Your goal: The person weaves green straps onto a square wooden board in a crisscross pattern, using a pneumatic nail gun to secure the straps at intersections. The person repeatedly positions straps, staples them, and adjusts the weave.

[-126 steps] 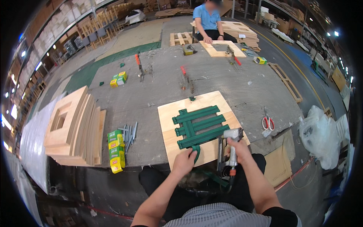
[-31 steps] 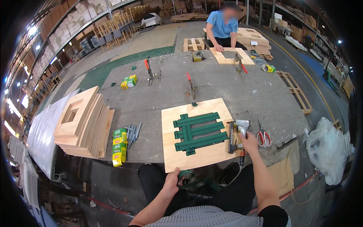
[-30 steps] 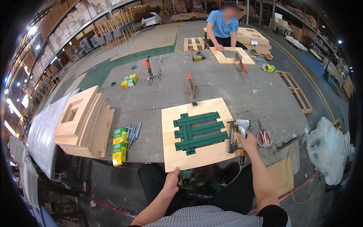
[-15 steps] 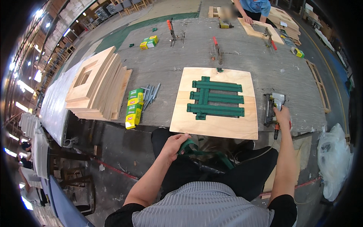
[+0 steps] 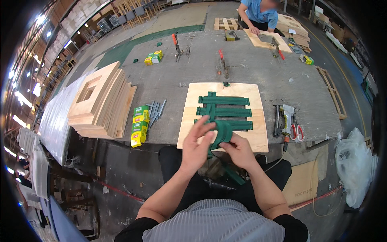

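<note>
We hold a green strap (image 5: 222, 133) in both hands, just over the near edge of the plywood board (image 5: 225, 115). Our left hand (image 5: 197, 141) presses against its left side, fingers half-spread; our right hand (image 5: 238, 150) pinches it from below. More green straps (image 5: 223, 107) lie woven on the board. The nail gun (image 5: 285, 119) rests to the right — beside red scissors (image 5: 297, 131). Left of the board lie yellow-green boxes (image 5: 140, 125) and a frame stack (image 5: 100, 105).
</note>
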`<state>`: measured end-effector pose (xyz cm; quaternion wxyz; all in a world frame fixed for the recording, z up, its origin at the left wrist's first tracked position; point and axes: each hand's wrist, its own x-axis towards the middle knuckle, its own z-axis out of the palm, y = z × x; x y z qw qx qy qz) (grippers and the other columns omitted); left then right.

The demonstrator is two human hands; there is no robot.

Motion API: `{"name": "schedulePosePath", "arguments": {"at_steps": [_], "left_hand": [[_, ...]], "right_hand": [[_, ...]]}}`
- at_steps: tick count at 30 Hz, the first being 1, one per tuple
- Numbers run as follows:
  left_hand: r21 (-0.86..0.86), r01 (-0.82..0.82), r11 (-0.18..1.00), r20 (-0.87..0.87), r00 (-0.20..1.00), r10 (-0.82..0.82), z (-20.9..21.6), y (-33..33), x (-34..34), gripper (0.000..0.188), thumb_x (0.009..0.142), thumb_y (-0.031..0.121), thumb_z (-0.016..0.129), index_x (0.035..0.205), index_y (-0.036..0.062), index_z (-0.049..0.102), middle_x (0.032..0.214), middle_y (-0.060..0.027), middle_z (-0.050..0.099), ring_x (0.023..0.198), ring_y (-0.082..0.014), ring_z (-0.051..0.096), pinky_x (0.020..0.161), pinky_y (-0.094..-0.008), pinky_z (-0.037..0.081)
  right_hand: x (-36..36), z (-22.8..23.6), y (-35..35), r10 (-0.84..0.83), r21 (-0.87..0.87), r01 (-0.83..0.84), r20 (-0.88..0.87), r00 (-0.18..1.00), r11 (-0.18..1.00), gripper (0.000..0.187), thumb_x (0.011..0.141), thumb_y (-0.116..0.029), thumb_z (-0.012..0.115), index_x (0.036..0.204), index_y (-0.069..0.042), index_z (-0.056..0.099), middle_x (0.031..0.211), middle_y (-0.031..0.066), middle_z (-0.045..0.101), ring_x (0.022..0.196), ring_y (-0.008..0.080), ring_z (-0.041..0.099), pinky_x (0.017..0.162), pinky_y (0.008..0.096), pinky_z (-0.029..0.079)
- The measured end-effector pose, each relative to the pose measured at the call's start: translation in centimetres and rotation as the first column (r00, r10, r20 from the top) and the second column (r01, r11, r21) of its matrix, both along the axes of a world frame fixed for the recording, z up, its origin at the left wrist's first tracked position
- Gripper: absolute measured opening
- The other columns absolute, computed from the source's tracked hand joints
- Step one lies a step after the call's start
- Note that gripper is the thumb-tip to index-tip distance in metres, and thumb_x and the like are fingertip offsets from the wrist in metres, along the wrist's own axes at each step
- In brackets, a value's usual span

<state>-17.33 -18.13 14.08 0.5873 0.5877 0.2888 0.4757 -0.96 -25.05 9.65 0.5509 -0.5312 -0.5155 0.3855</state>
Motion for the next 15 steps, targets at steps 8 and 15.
{"name": "schedulePosePath", "arguments": {"at_steps": [8, 15], "left_hand": [[-0.483, 0.322, 0.814, -0.108, 0.901, -0.421, -8.3, -1.4, -3.2, 0.031, 0.102, 0.016, 0.067, 0.129, 0.0018, 0.062, 0.109, -0.0027, 0.069, 0.11, -0.0126, 0.062, 0.101, -0.0314, 0.048], [-0.534, 0.573, 0.621, 0.407, 0.819, -0.405, -5.5, 0.5, -2.4, 0.018, 0.106, 0.019, 0.06, 0.116, 0.0053, 0.065, 0.09, -0.0089, 0.073, 0.083, -0.0232, 0.071, 0.089, -0.0443, 0.058]], "right_hand": [[4.4, 0.9, -1.1, 0.103, -0.031, -0.122, -0.356, 0.929, 0.992, 0.012, 0.101, -0.003, 0.06, 0.109, 0.0, 0.069, 0.087, 0.0055, 0.068, 0.076, 0.0147, 0.065, 0.069, 0.0299, 0.054], [7.7, -5.0, -3.8, -0.4, -0.305, 0.26, -0.74, 0.541, 0.916, 0.02, 0.107, -0.014, 0.053, 0.114, 0.001, 0.065, 0.11, 0.0108, 0.07, 0.094, 0.0227, 0.071, 0.081, 0.0365, 0.059]]}}
